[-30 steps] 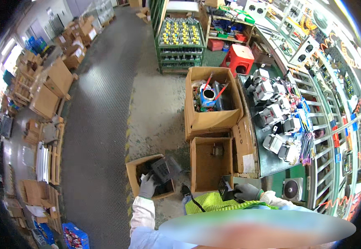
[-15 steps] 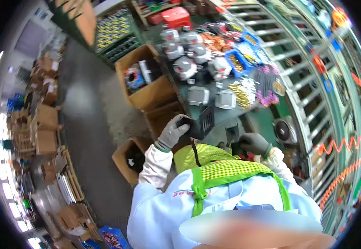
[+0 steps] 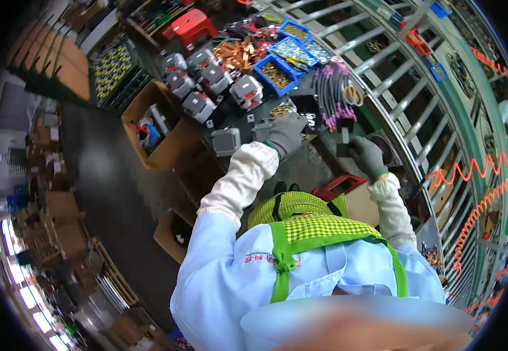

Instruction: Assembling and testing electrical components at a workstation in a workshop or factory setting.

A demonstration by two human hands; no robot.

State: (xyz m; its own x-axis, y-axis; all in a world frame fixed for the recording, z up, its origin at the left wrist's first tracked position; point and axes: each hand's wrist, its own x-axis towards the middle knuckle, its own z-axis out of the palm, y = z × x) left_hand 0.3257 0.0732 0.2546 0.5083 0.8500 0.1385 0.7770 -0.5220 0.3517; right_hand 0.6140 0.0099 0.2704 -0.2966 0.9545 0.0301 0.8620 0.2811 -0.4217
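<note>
My left hand, in a grey glove, reaches over the near edge of the dark worktable with its fingers curled down. At its fingertips is a black metal bracket, partly over the small bolts. My right hand, gloved too, is to the right with bent fingers against a flat black part; the grip itself is partly hidden. A grey square cover sits left of my left hand, and another cover is partly hidden behind it. Brass bolts lie just beyond.
Several grey-and-white housings stand behind the covers. Blue bins hold small hardware, beside purple-ended cables and copper pieces. Metal roller rails run along the right. An open cardboard box adjoins the table's left; a red stool is below.
My left hand has moved forward and right from near my body to over the table, with the black bracket now by its fingertips. My right hand has risen forward. The view has shifted.
</note>
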